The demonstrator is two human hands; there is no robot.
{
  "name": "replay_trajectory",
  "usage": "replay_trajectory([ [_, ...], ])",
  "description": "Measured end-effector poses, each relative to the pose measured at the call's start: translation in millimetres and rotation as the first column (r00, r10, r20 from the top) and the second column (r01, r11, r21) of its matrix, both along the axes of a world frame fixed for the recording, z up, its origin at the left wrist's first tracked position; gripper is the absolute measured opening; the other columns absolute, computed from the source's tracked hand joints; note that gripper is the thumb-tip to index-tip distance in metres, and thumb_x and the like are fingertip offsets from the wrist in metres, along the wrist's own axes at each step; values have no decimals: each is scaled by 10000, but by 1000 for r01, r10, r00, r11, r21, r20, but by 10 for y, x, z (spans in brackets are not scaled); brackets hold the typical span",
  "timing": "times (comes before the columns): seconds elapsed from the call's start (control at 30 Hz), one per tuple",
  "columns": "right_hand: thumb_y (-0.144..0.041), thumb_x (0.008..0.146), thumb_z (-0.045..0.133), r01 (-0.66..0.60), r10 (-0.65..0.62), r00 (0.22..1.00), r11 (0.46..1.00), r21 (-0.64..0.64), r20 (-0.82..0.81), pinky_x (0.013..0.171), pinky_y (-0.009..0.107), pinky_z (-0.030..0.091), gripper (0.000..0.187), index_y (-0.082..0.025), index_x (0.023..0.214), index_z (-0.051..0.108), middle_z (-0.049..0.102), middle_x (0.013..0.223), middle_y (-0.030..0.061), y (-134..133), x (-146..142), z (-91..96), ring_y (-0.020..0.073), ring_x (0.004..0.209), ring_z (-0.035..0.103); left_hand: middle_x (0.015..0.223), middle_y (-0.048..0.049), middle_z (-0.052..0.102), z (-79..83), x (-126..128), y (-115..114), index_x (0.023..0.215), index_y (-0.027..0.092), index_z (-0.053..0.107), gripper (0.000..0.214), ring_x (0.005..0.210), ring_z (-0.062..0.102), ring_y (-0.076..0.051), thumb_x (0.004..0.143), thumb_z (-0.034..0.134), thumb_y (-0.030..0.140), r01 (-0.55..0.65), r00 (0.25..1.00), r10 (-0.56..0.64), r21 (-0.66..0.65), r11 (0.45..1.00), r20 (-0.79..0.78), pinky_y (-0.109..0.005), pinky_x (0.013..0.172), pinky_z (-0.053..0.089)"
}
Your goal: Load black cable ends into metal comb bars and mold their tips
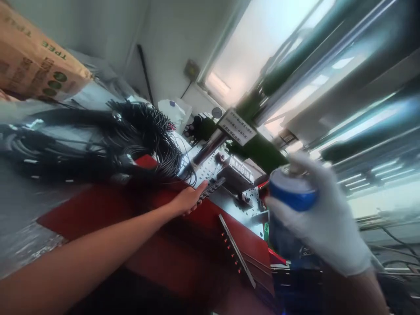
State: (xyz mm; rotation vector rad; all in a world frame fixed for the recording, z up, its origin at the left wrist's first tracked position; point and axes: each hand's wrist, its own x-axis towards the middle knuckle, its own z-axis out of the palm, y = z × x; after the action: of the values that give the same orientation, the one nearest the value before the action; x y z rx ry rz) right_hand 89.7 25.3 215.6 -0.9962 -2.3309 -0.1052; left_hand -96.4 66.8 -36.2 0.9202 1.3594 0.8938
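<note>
Red surface (95,212); black cables (88,144) heaped near held bar (214,188).

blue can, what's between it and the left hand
In the head view: the held strip's free end, the metal block and part of the metal plate.

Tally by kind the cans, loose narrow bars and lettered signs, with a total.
Can: 1, in the gloved right hand
Loose narrow bars: 2, one in the left hand, one on the red surface
Lettered sign: 1
Total: 4
</note>
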Motion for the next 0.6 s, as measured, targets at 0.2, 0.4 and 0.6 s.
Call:
replay_trajectory([
  [0.2,-236,681,648,126,-106,989,966,-227,99,886,436,479,507,-246,1174,531,565,1066,63,241,205,-1051,242,955,576,505,-40,515,97,-12,-46,661,144,582,854,359,445,-148,630,227,920,5,1000,-5,21,1000,1,-250,333,297],
  [0.4,-172,624,649,-13,77,989,900,-436,129,921,402,463,565,-249,1171,530,577,1042,40,97,128,-1313,217,953,580,518,-46,513,101,-26,-84,644,149,586,858,358,438,-147,647,194,912,-8,1000,8,29,1000,5,-255,337,289],
  [0.6,-182,632,645,-13,51,996,895,-445,75,949,411,448,576,-260,1188,517,566,1078,41,56,4,-1329,221,981,572,508,-45,516,135,-33,-102,666,147,601,834,353,429,-143,670,227,893,-36,999,35,36,999,17,-253,349,276],
])
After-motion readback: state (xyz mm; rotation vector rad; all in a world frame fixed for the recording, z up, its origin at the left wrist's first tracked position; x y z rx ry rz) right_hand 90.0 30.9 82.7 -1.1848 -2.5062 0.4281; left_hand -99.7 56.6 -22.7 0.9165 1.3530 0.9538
